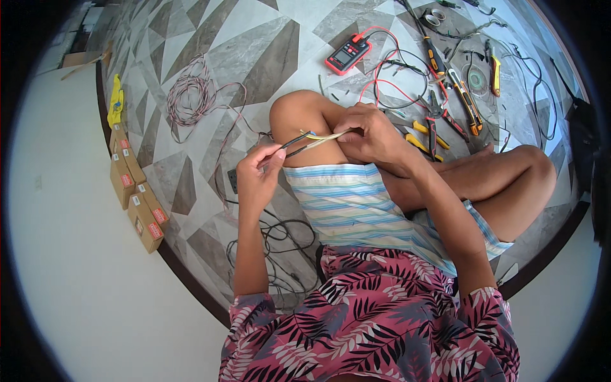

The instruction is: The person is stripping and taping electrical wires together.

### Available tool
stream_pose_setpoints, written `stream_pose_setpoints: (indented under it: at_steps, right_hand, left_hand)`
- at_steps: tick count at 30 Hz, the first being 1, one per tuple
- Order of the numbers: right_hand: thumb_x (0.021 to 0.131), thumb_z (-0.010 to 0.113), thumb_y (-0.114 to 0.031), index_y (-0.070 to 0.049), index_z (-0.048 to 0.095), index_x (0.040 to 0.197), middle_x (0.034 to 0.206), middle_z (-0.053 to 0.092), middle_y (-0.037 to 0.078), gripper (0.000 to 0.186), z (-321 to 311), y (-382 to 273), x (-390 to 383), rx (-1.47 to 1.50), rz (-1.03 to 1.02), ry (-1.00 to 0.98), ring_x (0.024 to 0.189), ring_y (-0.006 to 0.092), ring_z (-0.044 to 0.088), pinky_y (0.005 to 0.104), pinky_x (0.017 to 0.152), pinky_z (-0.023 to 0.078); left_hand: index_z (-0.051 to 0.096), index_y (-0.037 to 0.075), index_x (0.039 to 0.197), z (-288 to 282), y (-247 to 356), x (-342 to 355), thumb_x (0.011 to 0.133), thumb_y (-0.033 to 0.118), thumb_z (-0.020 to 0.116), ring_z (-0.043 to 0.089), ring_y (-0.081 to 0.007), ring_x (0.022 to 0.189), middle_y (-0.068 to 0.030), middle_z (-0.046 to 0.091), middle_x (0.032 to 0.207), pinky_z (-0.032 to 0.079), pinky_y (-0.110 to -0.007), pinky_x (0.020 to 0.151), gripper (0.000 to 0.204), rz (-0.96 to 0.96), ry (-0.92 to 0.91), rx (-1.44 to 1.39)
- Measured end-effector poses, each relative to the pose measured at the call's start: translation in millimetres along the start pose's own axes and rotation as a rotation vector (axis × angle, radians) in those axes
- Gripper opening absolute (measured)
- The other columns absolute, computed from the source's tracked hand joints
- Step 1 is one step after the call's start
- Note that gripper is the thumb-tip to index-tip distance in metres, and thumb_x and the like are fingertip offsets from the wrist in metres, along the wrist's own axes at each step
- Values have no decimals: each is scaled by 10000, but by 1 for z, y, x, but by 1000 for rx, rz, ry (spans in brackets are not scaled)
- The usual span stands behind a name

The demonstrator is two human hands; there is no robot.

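Note:
Above my bent knee, my left hand (259, 173) pinches a thin black cable (294, 140) between thumb and fingertips. Bits of blue and yellow show at the cable's far end. From my closed right hand (365, 132) cream-coloured wires (326, 138) stretch left toward the cable. Two dark ends lie close together by my left fingertips. Whether the cream wires and the black cable are joined cannot be made out. My right fingers cover the other end of the wires.
A red multimeter (348, 55) with leads lies ahead. To its right are pliers (435, 114), a yellow-black utility knife (464, 99), a screwdriver (433, 57) and tape rolls (435, 17). Coiled wire (193, 95) lies left, black cable (280, 245) near my left forearm, and small boxes (145, 219) along the wall.

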State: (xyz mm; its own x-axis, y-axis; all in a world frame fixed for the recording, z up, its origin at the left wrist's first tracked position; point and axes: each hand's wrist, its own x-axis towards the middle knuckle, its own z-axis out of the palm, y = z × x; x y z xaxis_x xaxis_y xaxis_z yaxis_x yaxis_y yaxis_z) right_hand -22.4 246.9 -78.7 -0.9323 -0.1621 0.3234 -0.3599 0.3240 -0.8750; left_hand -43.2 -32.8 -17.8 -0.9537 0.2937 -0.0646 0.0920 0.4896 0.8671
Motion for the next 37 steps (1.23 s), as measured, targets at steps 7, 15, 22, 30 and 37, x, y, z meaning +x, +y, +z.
stream_pose_setpoints:
  at_steps: [7,15,22,30,37]
  right_hand:
    - [736,802,-6,-52,746,903,877,706,87,182,-3,2,-2,-65,-18,-63,892,305,642,413,810,496]
    - [720,763,-17,-53,716,888,909,696,89,178,-1,1,-4,-68,-14,-110,910,323,627,439,826,469]
    - [754,801,-74,-35,726,1049,1070,688,126,307,8,-21,-3,-108,-33,-124,1066,333,635,429,947,475]
    - [781,821,-144,-71,759,1165,1007,688,123,396,29,-29,10,-119,-78,-163,1030,326,645,450,913,497]
    - [788,802,-116,-61,780,1109,987,713,143,326,27,-22,15,-108,-54,-145,987,335,665,454,869,528]
  left_hand:
    - [726,-86,1137,-14,-5,-13,993,161,713,751,-177,873,-156,781,991,575,-278,781,287,-270,-61,-27]
    - [726,-65,1155,-17,-7,-15,996,220,726,730,-153,835,-119,765,947,567,-269,758,326,-235,-59,13]
    - [733,-49,1161,-18,-5,-11,989,132,707,725,-136,826,-122,777,956,568,-264,760,251,-196,-75,37]
    - [730,-29,1173,-26,7,-7,992,121,695,663,-95,732,-89,758,917,529,-246,678,237,-242,-124,62]
    - [643,41,1362,-36,1,-8,978,221,732,627,-84,794,-95,724,1122,501,-240,695,433,-170,-252,-15]
